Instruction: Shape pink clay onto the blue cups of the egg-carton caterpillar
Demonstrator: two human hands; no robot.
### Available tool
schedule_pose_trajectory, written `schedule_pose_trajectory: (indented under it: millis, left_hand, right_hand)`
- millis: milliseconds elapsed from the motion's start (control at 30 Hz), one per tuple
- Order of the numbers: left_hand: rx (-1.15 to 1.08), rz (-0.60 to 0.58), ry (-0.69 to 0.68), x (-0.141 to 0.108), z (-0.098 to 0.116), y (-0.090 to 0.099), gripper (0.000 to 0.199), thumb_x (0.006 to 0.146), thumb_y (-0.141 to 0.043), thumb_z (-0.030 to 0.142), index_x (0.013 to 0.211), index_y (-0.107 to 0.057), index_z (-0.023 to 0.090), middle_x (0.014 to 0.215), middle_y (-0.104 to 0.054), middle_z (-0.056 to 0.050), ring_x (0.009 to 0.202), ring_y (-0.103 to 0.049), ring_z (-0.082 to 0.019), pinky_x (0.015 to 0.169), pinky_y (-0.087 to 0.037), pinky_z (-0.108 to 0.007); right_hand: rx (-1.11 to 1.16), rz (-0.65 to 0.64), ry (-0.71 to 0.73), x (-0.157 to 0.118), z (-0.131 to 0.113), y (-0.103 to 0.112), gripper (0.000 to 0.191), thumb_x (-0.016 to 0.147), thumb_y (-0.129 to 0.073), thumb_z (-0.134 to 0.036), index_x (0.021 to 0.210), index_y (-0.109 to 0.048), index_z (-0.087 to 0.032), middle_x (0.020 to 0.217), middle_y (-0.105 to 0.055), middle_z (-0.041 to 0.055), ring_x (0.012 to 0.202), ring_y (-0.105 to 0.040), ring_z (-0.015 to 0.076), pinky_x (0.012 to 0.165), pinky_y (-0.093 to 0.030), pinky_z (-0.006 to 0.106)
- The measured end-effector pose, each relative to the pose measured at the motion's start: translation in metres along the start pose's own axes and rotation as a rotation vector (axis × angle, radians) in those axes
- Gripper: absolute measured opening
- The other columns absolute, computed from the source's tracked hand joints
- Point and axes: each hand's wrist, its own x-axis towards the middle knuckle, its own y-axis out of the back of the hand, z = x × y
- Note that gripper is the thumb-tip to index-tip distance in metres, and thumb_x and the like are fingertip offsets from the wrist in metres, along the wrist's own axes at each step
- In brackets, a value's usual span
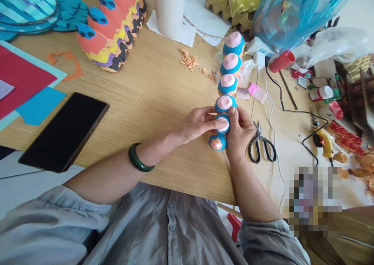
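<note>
A row of painted egg-shaped pieces runs up the wooden table, each blue with a pink top. My left hand grips one blue-and-pink piece from the left, its fingertips on the pink top. My right hand holds the same piece from the right, with the thumb pressed on its upper edge. Just below my hands lies another piece with a small pink mark. The pieces appear to touch end to end. Whatever joins them is hidden. A green bangle circles my left wrist.
Black-handled scissors lie right of my right hand, and a black smartphone lies to the left. Beyond are a large painted craft piece, paper shavings, a white bottle and a yellow glue gun with its cable.
</note>
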Motion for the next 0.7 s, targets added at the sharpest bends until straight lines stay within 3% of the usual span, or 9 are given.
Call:
schedule_pose_trajectory:
  millis: [267,700]
  left_hand:
    - [0.001,-0.013,0.0,0.0012,-0.0011,0.0028,0.063,0.067,-0.101,0.048,0.113,-0.076,0.012,0.096,-0.079,-0.007,0.086,-0.073,-0.016,0.078,-0.059,-0.029]
    - [-0.007,0.027,0.041,-0.0012,0.0026,0.0019,0.065,0.063,-0.102,0.042,0.116,-0.076,0.014,0.089,-0.079,-0.004,0.08,-0.074,-0.016,0.076,-0.06,-0.029]
  right_hand:
    - [0.033,-0.012,-0.016,-0.0012,-0.0021,-0.0019,0.035,0.089,-0.078,-0.057,0.088,-0.082,-0.022,0.08,-0.074,-0.0005,0.073,-0.064,0.0144,0.068,-0.055,0.029]
    - [0.015,-0.038,-0.078,-0.0033,-0.0073,-0.0022,0.038,0.091,-0.075,-0.06,0.085,-0.079,-0.022,0.078,-0.07,-0.0012,0.077,-0.063,0.0156,0.072,-0.054,0.03]
